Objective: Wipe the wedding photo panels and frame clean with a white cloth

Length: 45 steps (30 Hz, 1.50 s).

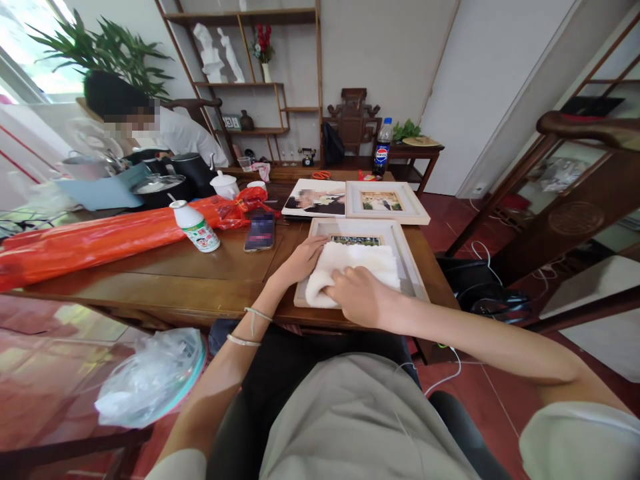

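Note:
A pale wooden picture frame (410, 263) lies flat at the near edge of the wooden table (200, 280). A folded white cloth (357, 267) covers most of its glass. My right hand (363, 295) presses down on the cloth, fingers curled over its near left part. My left hand (299, 261) rests flat on the frame's left rim, fingers stretched out, steadying it. A photo strip (356, 240) shows above the cloth.
A second framed photo (385, 202) and a loose print (316, 199) lie beyond. A phone (261, 232), a small white bottle (196, 227), a long orange plastic bag (100, 243), kettle and teapot crowd the left. A person (150, 127) sits at far left. A Pepsi bottle (383, 148) stands behind.

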Each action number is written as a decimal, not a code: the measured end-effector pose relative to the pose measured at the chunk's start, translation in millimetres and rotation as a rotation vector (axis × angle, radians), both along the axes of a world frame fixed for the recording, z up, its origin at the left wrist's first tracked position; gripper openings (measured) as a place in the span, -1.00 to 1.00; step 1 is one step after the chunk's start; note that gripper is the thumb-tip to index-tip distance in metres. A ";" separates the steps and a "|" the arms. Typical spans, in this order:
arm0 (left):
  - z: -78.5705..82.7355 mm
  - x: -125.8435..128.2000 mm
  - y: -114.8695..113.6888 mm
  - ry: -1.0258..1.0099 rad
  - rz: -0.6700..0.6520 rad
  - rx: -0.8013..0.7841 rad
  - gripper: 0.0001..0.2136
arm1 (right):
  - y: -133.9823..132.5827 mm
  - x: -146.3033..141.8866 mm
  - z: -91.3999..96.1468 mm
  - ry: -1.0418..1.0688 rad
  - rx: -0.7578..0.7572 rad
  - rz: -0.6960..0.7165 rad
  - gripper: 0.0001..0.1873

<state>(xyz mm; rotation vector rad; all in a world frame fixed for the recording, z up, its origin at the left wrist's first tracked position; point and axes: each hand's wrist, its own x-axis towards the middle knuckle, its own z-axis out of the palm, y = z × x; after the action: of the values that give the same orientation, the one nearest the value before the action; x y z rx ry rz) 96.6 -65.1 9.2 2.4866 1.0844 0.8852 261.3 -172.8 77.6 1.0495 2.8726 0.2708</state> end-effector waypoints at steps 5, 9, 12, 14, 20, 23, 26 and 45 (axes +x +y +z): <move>-6.3 -1.3 3.1 0.027 0.015 0.030 -0.62 | -11.8 35.9 10.6 -0.015 -0.057 -0.061 -0.74; -7.2 -2.2 3.3 0.030 0.014 0.019 -0.63 | -17.8 68.4 28.9 -0.092 -0.045 -0.207 -0.76; -6.1 -2.1 2.5 0.035 0.012 0.020 -0.63 | -10.7 88.1 48.2 -0.123 -0.122 -0.291 -0.68; -5.5 -1.8 2.3 0.038 0.017 0.022 -0.63 | 1.9 96.8 59.5 -0.093 -0.112 -0.326 -0.63; -6.2 -1.7 3.7 0.038 0.015 0.010 -0.63 | 69.9 85.4 54.7 0.132 0.216 -0.225 -0.53; -5.6 -1.6 3.3 0.025 -0.002 0.011 -0.63 | 107.9 59.2 34.4 0.190 0.249 0.032 -0.52; -3.9 -1.0 2.2 0.021 -0.011 0.015 -0.64 | 135.8 33.6 14.1 0.177 0.189 0.216 -0.53; -9.2 -2.3 5.6 0.048 0.006 -0.001 -0.62 | 108.0 89.0 25.5 -0.135 -0.017 -0.322 -0.60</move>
<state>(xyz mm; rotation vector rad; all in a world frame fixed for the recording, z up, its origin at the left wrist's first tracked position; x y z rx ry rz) 94.3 -59.5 0.0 2.5166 1.1082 0.8309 350.3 -64.7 103.1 1.4068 2.5337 0.2819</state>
